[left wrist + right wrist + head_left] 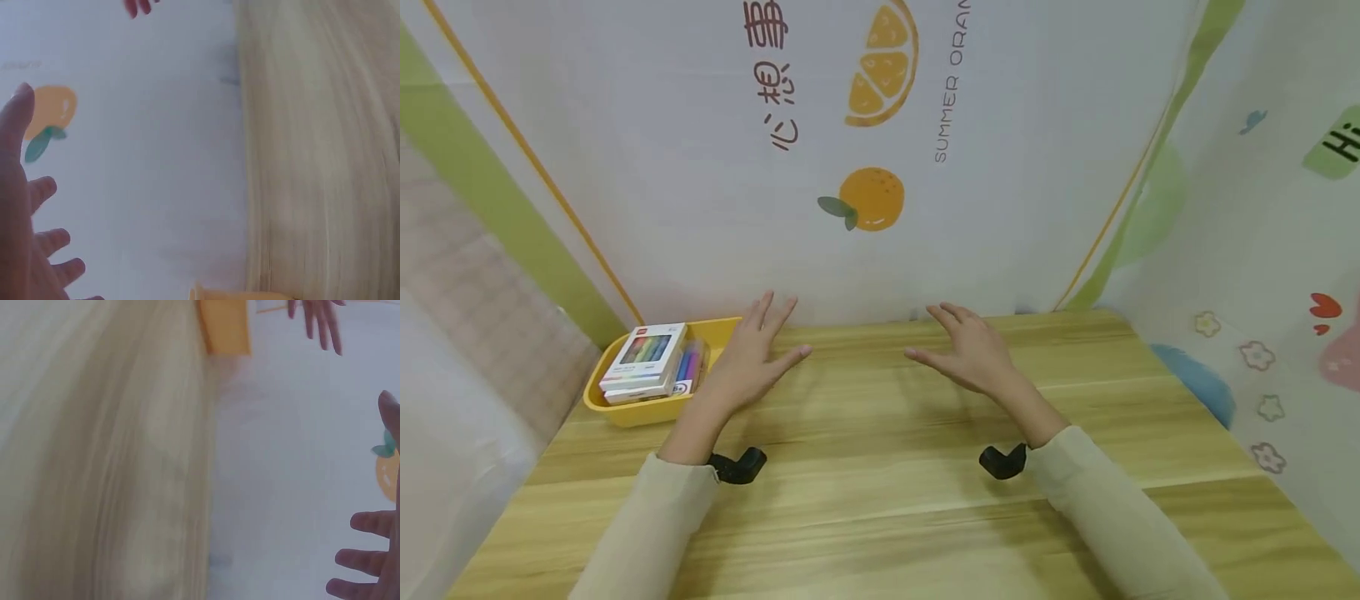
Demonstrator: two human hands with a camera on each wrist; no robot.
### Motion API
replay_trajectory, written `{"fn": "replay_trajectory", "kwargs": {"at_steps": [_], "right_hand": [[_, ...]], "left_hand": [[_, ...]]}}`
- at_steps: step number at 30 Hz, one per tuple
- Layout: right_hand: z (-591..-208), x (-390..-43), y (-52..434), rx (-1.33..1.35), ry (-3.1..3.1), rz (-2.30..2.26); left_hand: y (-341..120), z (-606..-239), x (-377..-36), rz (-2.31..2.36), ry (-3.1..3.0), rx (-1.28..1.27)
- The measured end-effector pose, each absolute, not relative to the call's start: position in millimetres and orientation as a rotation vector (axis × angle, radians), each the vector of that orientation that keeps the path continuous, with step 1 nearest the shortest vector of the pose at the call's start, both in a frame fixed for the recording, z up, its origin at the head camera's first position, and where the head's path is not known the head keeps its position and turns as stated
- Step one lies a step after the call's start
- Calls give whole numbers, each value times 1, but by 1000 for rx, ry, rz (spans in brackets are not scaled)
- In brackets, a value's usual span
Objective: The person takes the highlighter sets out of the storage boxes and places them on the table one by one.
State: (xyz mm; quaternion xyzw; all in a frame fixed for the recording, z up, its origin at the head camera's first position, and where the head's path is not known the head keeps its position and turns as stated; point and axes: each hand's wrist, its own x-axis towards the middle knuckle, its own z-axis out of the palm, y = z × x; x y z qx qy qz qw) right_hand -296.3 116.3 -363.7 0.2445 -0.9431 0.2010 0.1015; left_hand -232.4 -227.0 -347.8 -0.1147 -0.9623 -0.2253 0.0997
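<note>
Fingers spread and straight, the left hand (752, 354) and right hand (970, 350) hover palm-down over the smooth, pale-grained wooden table (880, 500) in the head view, holding nothing; at nine o'clock of the left hand, just beside it, sits a glossy yellow plastic tray (625, 410) holding a flat rectangular box of coloured pens (643, 354). The left wrist view, blurred, shows that hand's splayed fingers (44, 190) against the white printed backdrop (144, 156), the tray's rounded corner at six o'clock. The right wrist view shows the right hand's parted fingers (369, 522) at four o'clock and the tray at twelve.
</note>
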Motion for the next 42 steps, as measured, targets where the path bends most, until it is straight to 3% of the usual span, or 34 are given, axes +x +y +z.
{"fn": "replay_trajectory", "kwargs": {"at_steps": [12, 19, 30, 42], "right_hand": [[-350, -296, 64, 751, -2489, 1426], [-338, -302, 49, 776, -2376, 1567], [-337, -300, 21, 794, -2387, 1701], [-372, -316, -4, 805, -2488, 1778]], "left_hand": [[-271, -344, -208, -1094, -1944, 41], [-299, -339, -195, -1299, -1986, 299], [-309, -347, -204, -1420, -2145, 372], [-313, -375, -224, -1374, -2247, 343]]}}
